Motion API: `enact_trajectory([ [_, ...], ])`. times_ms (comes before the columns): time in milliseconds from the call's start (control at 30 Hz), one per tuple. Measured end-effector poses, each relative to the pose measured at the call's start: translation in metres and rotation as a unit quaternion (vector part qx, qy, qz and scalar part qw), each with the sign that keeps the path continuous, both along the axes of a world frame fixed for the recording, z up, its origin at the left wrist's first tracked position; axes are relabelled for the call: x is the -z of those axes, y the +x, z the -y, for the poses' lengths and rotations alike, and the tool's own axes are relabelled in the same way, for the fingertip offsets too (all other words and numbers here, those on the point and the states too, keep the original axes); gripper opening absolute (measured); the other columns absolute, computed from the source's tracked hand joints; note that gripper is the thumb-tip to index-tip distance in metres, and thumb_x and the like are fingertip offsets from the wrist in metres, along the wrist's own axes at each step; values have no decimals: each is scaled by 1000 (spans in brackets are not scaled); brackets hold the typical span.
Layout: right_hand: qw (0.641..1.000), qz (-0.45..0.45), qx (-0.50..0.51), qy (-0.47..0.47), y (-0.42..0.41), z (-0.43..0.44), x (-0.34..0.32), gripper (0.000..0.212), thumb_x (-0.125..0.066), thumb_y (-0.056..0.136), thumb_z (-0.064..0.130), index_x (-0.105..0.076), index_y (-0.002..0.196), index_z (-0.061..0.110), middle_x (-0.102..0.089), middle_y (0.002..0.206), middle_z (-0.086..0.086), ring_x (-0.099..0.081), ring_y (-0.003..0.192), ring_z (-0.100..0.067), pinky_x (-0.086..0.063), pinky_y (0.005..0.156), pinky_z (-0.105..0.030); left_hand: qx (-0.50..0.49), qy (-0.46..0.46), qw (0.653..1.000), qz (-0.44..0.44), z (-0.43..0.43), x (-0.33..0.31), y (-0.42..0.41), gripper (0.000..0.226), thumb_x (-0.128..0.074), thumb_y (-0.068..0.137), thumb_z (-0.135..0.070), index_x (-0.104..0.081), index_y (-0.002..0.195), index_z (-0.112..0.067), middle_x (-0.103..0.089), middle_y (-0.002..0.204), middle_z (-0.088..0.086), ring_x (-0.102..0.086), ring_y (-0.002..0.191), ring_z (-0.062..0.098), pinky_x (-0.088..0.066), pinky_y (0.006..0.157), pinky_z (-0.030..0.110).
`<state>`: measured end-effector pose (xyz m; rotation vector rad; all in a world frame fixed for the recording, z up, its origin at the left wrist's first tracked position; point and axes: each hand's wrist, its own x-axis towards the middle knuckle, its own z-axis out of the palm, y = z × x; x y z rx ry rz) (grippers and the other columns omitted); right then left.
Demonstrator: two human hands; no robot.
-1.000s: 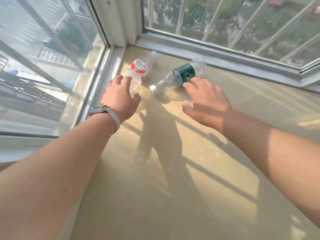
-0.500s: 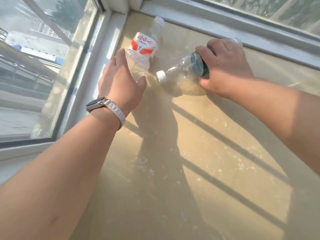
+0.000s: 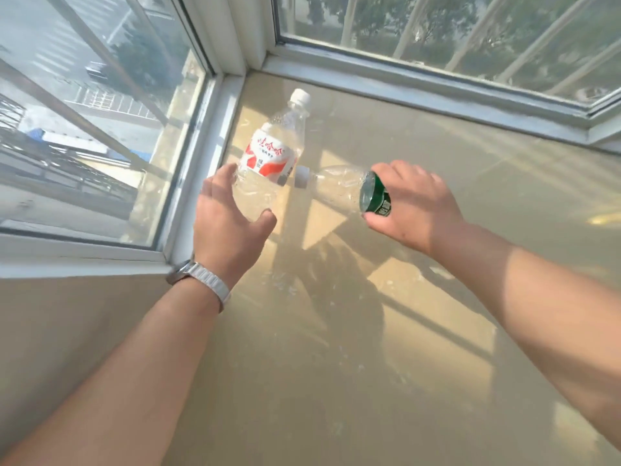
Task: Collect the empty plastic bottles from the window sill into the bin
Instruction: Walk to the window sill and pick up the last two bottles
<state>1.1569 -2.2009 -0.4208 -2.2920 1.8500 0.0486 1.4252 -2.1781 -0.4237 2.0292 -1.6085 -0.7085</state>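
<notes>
spanning the frame, the sill [image 3: 336, 364] meets the window frame [image 3: 420, 85] up top. centre left, the left hand [image 3: 228, 223] clasps the red-label bottle [image 3: 268, 156]; centre right, the right hand [image 3: 416, 206] grasps the green-label bottle [image 3: 339, 188], whose cap sits just beside the other bottle.

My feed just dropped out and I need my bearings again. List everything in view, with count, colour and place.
red-and-white-label bottle: one, clear plastic, white cap, near the sill's corner, cap toward the corner
green-label bottle: one, clear plastic, white cap, right of the first, cap pointing at it
window sill: one, beige, below both bottles
window frames: two, white, meeting at the far corner
bin: none in view
wristwatch: one, silver, on the left wrist
left hand: one, fingers and thumb curled round the red-and-white-label bottle's base
right hand: one, gripping the green-label bottle's label end
</notes>
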Motion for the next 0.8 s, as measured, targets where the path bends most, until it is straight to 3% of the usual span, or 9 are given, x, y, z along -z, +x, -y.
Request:
enact_trajectory([
  [67, 1000, 8, 14, -5, -2, -25, -27, 61, -68, 73, 47, -53, 123, 16, -57, 104, -8, -54, 93, -32, -42, 76, -38, 9, 1, 1000, -13, -21, -22, 0, 82, -76, 78, -21, -34, 147, -9, -47, 133, 10, -46, 123, 26, -37, 106, 37],
  [233, 994, 63, 88, -16, -2, -96, -107, 59, -64, 75, 50, -49, 125, 23, -56, 112, -2, -51, 103, -26, -41, 85, -37, 28, 6, 998, -47, -76, -88, -4, 79, -75, 82, -22, -34, 148, -11, -41, 130, -3, -40, 126, 16, -28, 100, 20],
  [333, 988, 72, 139, -13, -2, -138, -155, 62, -65, 76, 53, -45, 129, 27, -52, 122, 4, -46, 112, -21, -36, 89, -33, 41, -15, 996, -80, -100, -126, -7, 77, -76, 80, -20, -38, 146, -10, -44, 129, -2, -44, 123, 18, -29, 99, 21],
  [467, 977, 74, 198, -40, 0, -189, -209, 68, -65, 77, 55, -44, 134, 24, -52, 129, 0, -47, 116, -24, -39, 95, -36, 75, -46, 990, -109, -123, -171, -12, 76, -77, 79, -19, -41, 144, -9, -43, 123, -5, -46, 120, 17, -33, 101, 23],
  [567, 961, 84, 253, -73, -1, -231, -241, 69, -68, 75, 52, -46, 133, 21, -54, 125, -2, -49, 112, -25, -41, 90, -37, 135, -40, 980, -144, -138, -197, -20, 75, -77, 79, -21, -42, 144, -13, -44, 120, -9, -46, 114, 7, -37, 100, 24],
  [667, 940, 102, 310, -101, -9, -274, -264, 65, -70, 75, 49, -46, 130, 22, -53, 117, 2, -49, 107, -23, -41, 84, -35, 191, -48, 968, -157, -150, -217, -33, 72, -78, 79, -21, -45, 142, -13, -47, 121, -9, -43, 109, 2, -31, 93, 15],
  [800, 900, 135, 388, -145, -23, -331, -284, 64, -72, 75, 47, -47, 130, 25, -53, 117, 4, -50, 108, -19, -45, 86, -35, 249, -39, 951, -180, -169, -236, -62, 70, -80, 78, -25, -48, 140, -17, -52, 124, -8, -48, 113, 6, -36, 99, 24],
])
